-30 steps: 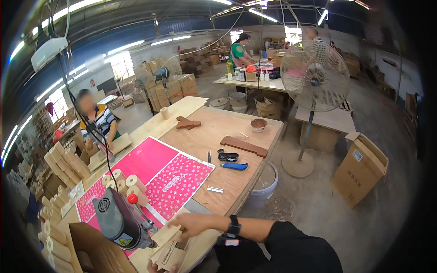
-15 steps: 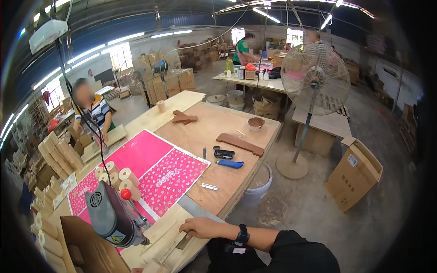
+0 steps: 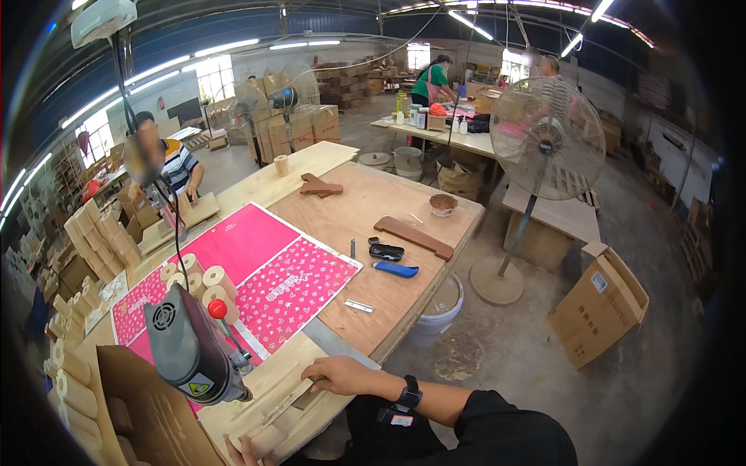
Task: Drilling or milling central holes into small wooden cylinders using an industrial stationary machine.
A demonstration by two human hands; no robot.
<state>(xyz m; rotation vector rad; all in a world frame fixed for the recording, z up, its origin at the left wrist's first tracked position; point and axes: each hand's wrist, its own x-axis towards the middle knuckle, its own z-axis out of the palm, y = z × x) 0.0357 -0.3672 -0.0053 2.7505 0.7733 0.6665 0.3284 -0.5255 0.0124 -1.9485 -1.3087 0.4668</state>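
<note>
At the near edge of the bench, my right hand (image 3: 342,376) has its fingers closed on a flat grey-brown piece (image 3: 306,398), which lies against pale wooden strips on a board (image 3: 233,415). My left hand (image 3: 245,452) comes in at the bottom edge, mostly cut off. Its fingers rest on a pale wooden piece (image 3: 269,440) with a rounded end, in line with the strips. Just above stands a grey drill press head (image 3: 189,342) with a red-knobbed lever (image 3: 218,309); its chuck points down at the board.
Pale wooden cylinders (image 3: 214,277) stand on a pink printed sheet (image 3: 291,283). A blue utility knife (image 3: 396,269), a black case (image 3: 386,251) and brown wooden parts (image 3: 413,238) lie beyond. An open carton (image 3: 144,373) is at the left; a person (image 3: 179,163) sits across the bench.
My left hand has come further into view with the pale wooden piece beside the strips. My right hand stays on the flat piece; the view has shifted slightly.
</note>
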